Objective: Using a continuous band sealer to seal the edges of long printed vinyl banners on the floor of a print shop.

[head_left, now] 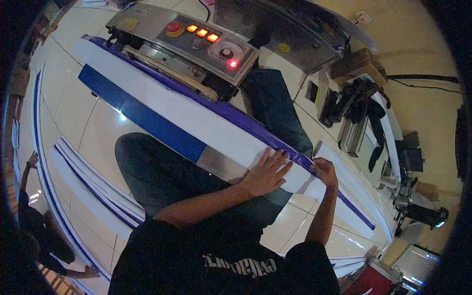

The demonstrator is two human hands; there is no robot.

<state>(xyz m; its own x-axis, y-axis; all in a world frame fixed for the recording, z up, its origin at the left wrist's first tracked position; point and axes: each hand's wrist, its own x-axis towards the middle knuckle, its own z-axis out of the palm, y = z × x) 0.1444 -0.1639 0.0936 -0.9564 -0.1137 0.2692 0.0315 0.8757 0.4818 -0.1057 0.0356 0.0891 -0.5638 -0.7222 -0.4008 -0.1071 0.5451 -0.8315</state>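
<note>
The person sits on a pale tiled floor (93,132) with a long white strip (196,118) with a purple far edge lying across the knees, running from the upper left down to the lower right. Its far edge passes just beside a grey sealing machine (196,44) with lit orange buttons, so there is little room on that side; the near side opens onto bare tile to the left of the raised knee (152,172). A blue band (142,115) runs along the strip's near edge on its upper-left stretch. More white strips (93,187) lie on the floor at the left, well apart from the hands. The left hand (268,172) lies flat on the strip, fingers spread and straight, pressing its white face, fingertips just short of the purple edge. The right hand (324,172) is just beside it, curled over the purple far edge with the fingers bent around it, gripping the strip there. Beyond the right hand the strip goes on toward the lower right, over open floor. Another person (29,216) crouches at the far left.
</note>
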